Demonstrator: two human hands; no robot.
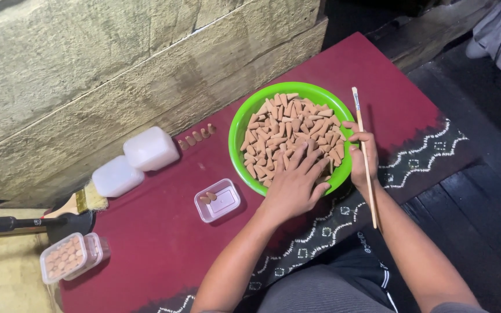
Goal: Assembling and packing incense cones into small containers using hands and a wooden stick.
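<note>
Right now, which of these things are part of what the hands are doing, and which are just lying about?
In use: green bowl, cones, left hand, right hand, paintbrush, small open box.

Lying about: two white tubs, filled box, hammer, standing cones.

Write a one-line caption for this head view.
Left hand digs into tan cone-shaped pieces in a round green plastic bowl while the right hand holds a thin wooden paintbrush.

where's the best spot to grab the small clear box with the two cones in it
Take the small clear box by its two long outer walls, coming straight down from above. It lies flat and open-topped on the red cloth, with bare cloth all round it. Pinching the outside probably keeps fingers off the two cones inside.
</note>
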